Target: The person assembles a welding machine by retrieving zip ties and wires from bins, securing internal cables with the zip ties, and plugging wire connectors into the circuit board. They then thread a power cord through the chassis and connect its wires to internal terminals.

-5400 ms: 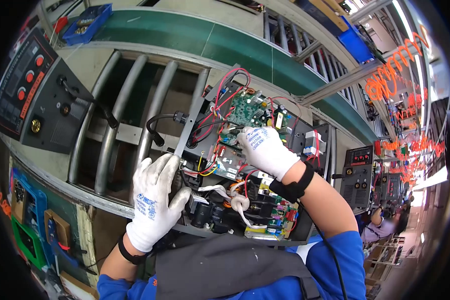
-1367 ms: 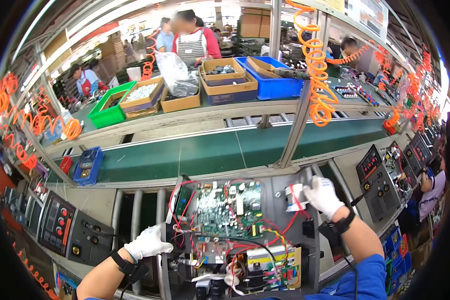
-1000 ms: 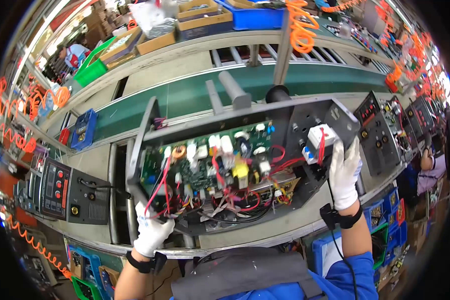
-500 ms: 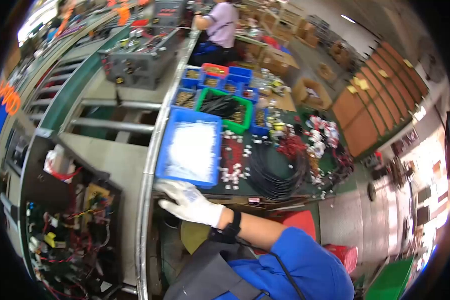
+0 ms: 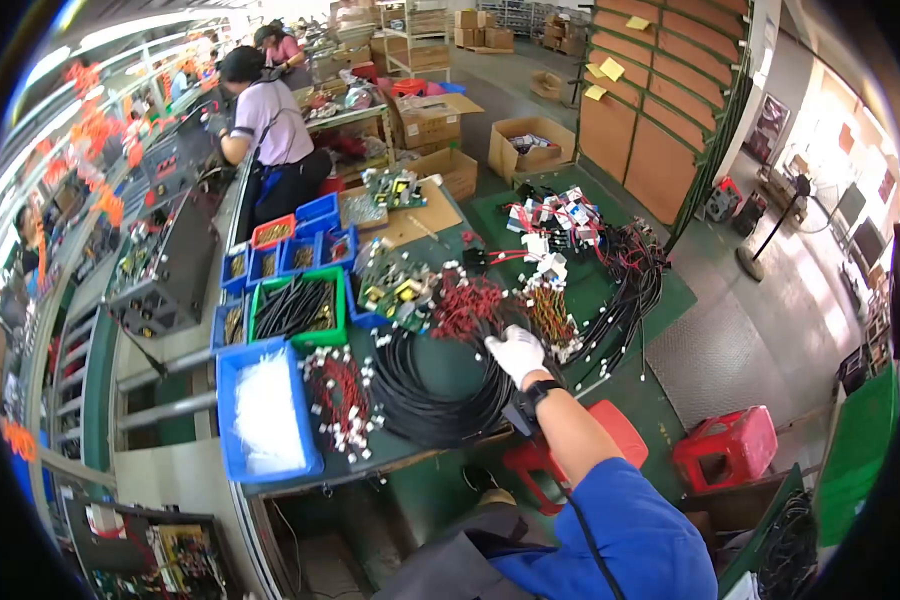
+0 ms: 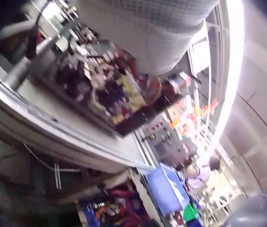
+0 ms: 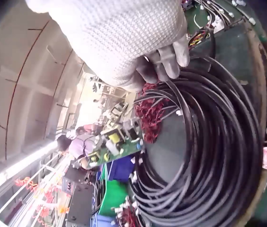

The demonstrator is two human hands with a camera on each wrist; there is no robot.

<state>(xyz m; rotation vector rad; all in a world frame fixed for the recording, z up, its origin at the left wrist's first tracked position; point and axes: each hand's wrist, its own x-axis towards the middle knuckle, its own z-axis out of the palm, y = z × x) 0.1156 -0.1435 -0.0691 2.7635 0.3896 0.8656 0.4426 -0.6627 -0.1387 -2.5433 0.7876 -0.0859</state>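
My right hand point(image 5: 518, 354), in a white glove, is at the right side of a coil of black cable point(image 5: 438, 425) on the green bench. In the right wrist view its curled fingers point(image 7: 169, 61) pinch a strand at the top of the coil. Red wires with white plugs point(image 5: 467, 303) lie just beyond the hand, and yellow-red wires point(image 5: 550, 316) to its right. My left hand point(image 6: 143, 28), gloved and blurred, shows only in the left wrist view; its fingers are hidden. Below it there is an opened machine chassis point(image 6: 110, 90) full of circuit boards and wires.
Left of the coil stand a blue bin of white strips point(image 5: 268, 412), red wires point(image 5: 342, 395) and a green bin point(image 5: 298, 305) with black pieces. Circuit boards point(image 5: 395, 280) lie behind. Red stools point(image 5: 725, 447) stand at the bench's near side. Another person point(image 5: 275, 125) works farther along the line.
Both hands were at the opened chassis. The view has swung right to the parts bench, and my right hand has moved from beside the blue bin to the black cable coil.
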